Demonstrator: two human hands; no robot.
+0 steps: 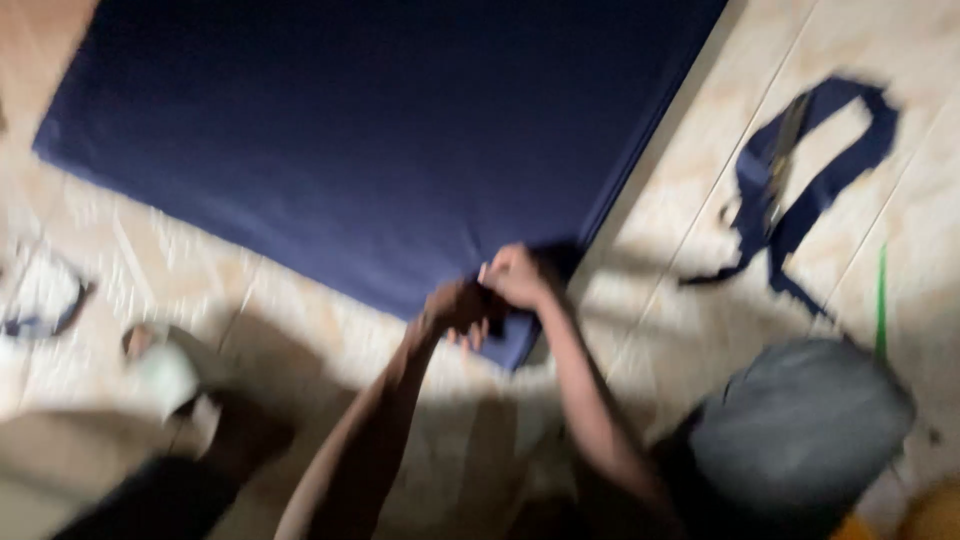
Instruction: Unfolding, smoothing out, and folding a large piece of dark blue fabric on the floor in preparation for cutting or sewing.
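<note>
while we crouch over the tiled floor (700, 180), our left hand (455, 308) and right hand (515, 275) sit close together, both pinched shut on the near corner of the navy cloth (380, 130), which lies spread flat across the tiles ahead. to do this well, we judge we should keep the corner taut and its edges matched. a loose navy strip (800, 190) lies well apart to the right. the view is blurred, so finer finger detail escapes us.

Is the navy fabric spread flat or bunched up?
Spread flat on the tiled floor; navy fabric lies smooth, both hands pinching its near corner.
</note>
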